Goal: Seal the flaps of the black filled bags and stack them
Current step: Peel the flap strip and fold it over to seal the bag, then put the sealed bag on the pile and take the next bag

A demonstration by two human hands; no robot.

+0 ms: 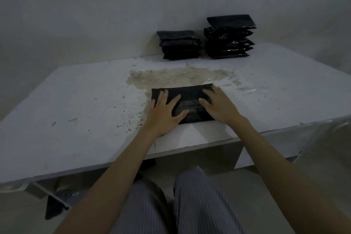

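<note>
As it lies flat near the front edge of a worn white table [76,100], a black filled bag [187,99] is pressed down by both of a seated person's hands. The left hand [164,112] covers the bag's left end with fingers spread and nearly straight, partly on the plastic and partly on the tabletop; the right hand [218,103] rests on the right end, its fingers likewise extended rather than curled round anything. Neither hand grips the bag; both simply bear down on it, apparently smoothing or sealing the flap, though the flap itself cannot be made out in the dim light.

The glossy film looks thin, soft and somewhat slippery, and the packed contents seem to give the bag a pliable, cushion-like body of moderate weight. It would probably sag if lifted by one corner, so taking it by both short ends, or sliding fingers beneath it, looks the safer hold.

Well behind the bag, against the wall, stand two stacks of similar bags: a lower left stack [179,45] and a taller right stack [228,37], close together. Between them and the bag spreads a brownish stain [171,76], with dark specks scattered to the left.
</note>
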